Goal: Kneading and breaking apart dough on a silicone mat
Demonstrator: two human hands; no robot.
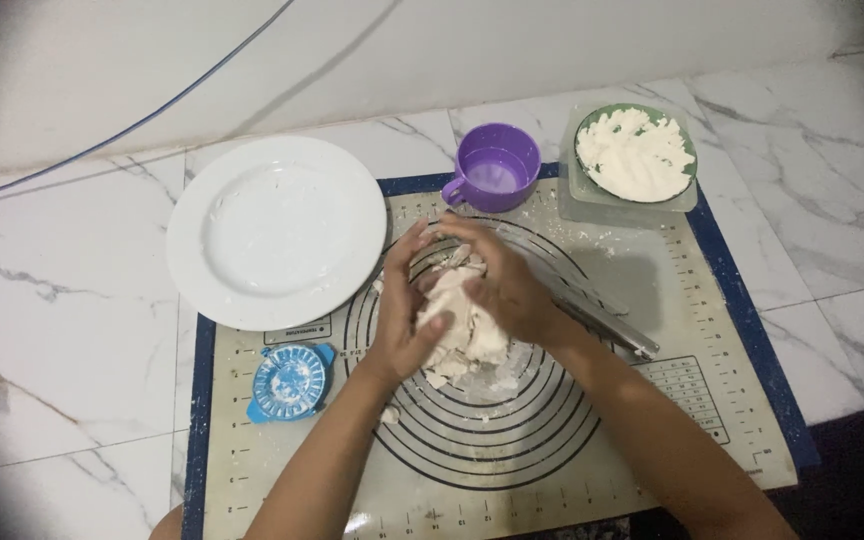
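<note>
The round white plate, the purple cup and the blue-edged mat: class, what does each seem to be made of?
Round white plate: likely glazed ceramic, smooth with a soft sheen. Purple cup: probably plastic, uniform matte colour. Blue-edged mat: seemingly flexible silicone, lying flat, printed with rings. Both hands press pale dough.

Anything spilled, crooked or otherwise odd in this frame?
Nothing serious. Loose crumbs of dough and flour dust lie scattered on the baking mat around the left hand and right hand. The white plate hangs over the mat's edge onto the marble floor.
</note>
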